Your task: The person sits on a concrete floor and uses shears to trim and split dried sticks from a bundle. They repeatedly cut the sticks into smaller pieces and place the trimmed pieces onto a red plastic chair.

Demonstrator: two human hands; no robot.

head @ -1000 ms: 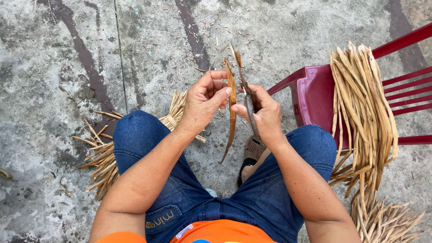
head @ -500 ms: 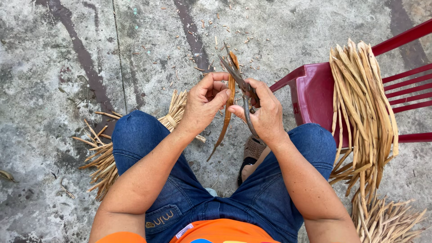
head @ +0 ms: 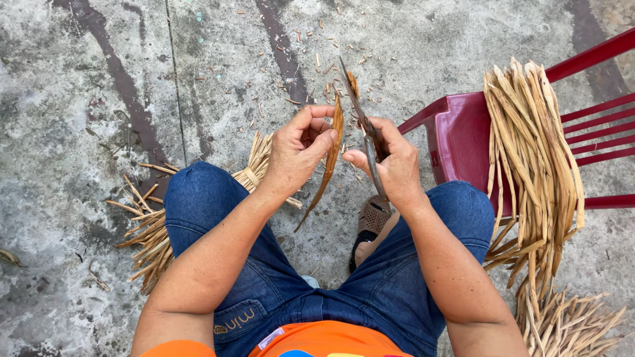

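My left hand (head: pixel 301 151) pinches a long brown dried strip (head: pixel 325 165) near its upper end, and the strip hangs down between my knees. My right hand (head: pixel 390 162) grips a thin dark knife (head: pixel 360 119) whose blade points up and away, lying against the strip's top. Both hands are held close together above my lap, over the concrete floor. I sit with blue jeans (head: pixel 218 218) on both legs and an orange shirt at the bottom edge.
A red plastic chair (head: pixel 460 142) at my right carries a thick bundle of pale dried strips (head: pixel 532 152) that spills to the floor. Another tied bundle (head: pixel 149 231) lies under my left leg. Small shavings dot the concrete (head: pixel 317 46). A sandalled foot (head: pixel 370 221) shows between my knees.
The knife blade has shifted along the strip's upper end and the strip's lower tip has swung a little. Both hands stay in the same place.
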